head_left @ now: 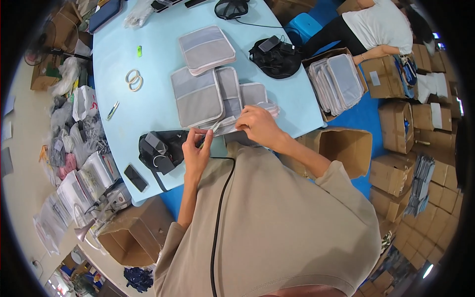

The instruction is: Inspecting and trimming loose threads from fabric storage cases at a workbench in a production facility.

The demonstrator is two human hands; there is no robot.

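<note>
I see left hand, fingers closed on tool, right hand pinching pouch at near table edge; this one seems unfinished. Other pouches lie farther in; box off right edge holds many. Whether those are done, cannot tell.

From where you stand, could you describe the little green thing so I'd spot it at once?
Find the pale blue table, then the gray cases near its middle. Left of the cases lie two pale rings; the green thing is just beyond them. Its vivid green sets it apart from those rings.
</note>
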